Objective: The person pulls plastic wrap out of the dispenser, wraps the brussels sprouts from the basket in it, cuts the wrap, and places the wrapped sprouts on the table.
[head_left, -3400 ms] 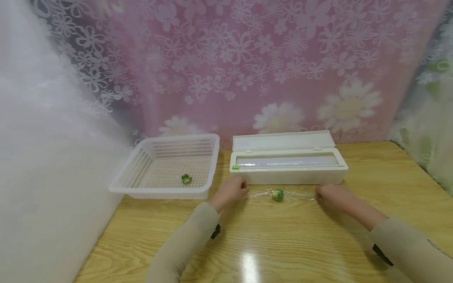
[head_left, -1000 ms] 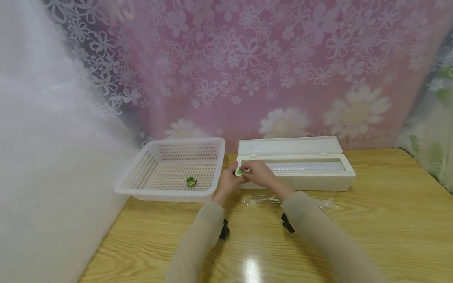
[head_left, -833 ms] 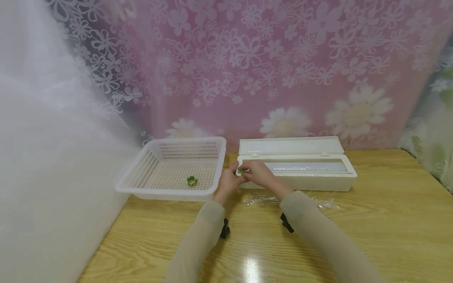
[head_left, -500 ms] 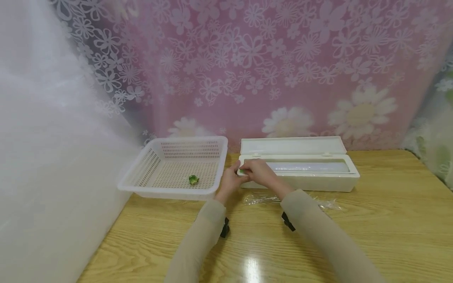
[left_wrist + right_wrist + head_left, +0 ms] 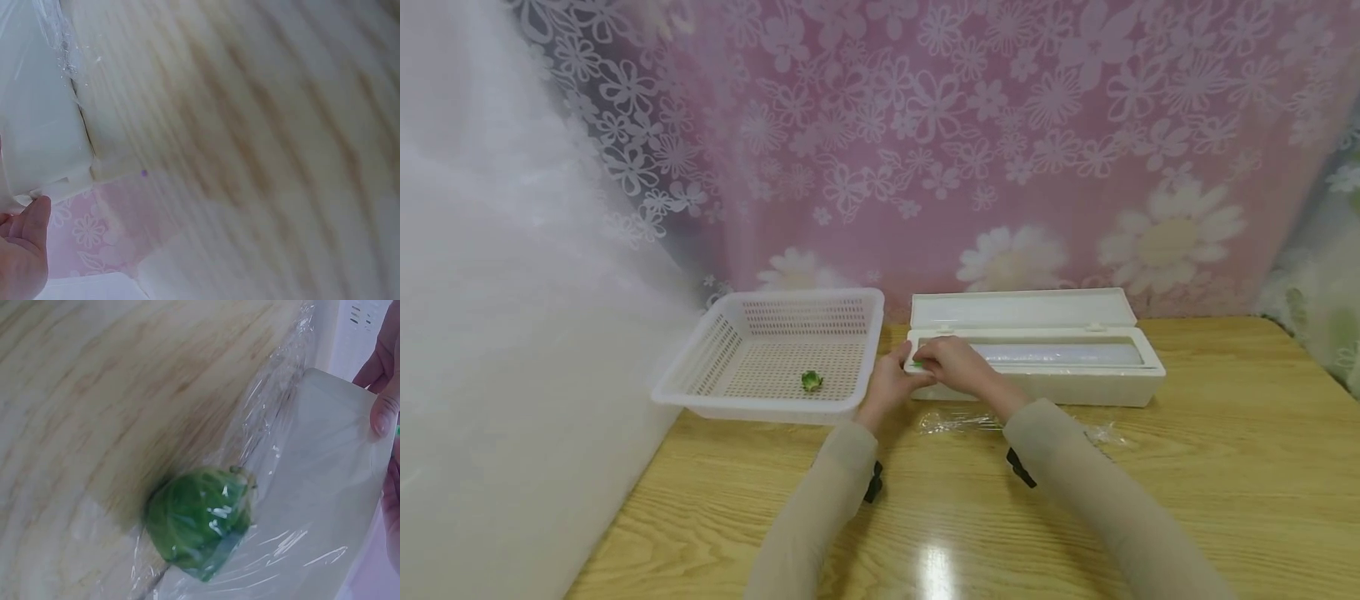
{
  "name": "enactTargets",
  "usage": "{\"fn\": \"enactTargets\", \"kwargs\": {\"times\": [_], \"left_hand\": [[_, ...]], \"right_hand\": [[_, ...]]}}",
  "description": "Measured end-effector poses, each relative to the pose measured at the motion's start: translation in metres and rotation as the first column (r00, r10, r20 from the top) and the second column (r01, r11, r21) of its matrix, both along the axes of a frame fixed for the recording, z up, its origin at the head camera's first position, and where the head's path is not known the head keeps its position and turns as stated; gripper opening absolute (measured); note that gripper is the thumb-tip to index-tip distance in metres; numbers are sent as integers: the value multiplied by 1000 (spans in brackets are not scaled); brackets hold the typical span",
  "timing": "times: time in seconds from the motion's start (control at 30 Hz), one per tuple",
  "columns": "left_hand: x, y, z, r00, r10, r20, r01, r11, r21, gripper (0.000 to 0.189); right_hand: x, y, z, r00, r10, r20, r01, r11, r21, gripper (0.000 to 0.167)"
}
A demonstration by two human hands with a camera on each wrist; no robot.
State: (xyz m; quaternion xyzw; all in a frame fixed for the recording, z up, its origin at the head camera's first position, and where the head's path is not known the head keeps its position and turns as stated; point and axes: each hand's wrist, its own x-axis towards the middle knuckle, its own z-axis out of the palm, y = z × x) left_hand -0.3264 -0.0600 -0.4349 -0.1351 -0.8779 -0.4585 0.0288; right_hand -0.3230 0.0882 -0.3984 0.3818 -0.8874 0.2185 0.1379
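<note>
My left hand [image 5: 887, 385] holds the left end of a white cling film dispenser [image 5: 1075, 388], its thumb on the front in the right wrist view. Beside it, my right hand [image 5: 958, 365] pinches a small green slide cutter [image 5: 918, 364] at the left end of the dispenser's front edge; the fingers partly cover it. The lid [image 5: 1022, 309] stands raised, and a film roll [image 5: 1067, 354] lies inside. Clear cling film [image 5: 951, 423] hangs down the front onto the table. A Brussels sprout [image 5: 200, 519] lies wrapped in it, hidden by the right arm in the head view.
A white perforated plastic basket [image 5: 767, 407] stands left of the dispenser, with another Brussels sprout [image 5: 811, 381] in it. The wooden table [image 5: 955, 517] runs back to a pink flowered curtain [image 5: 850, 150].
Earlier, both hands held the film's two ends around the sprout; now they are at the dispenser's left end. In the last half second, the right hand and cutter have shifted slightly right.
</note>
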Motion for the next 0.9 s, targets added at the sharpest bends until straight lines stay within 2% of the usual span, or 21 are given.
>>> {"fn": "enactTargets", "kwargs": {"times": [0.67,0.9], "left_hand": [[1,-1,-1,1000,-13,4,13,1000,5,80],[0,-3,0,1000,-16,25,16,1000,-14,85]], "right_hand": [[3,8,2,1000,11,-7,-11,1000,-20,14],[4,17,3,999,-7,38,8,1000,-12,15]]}}
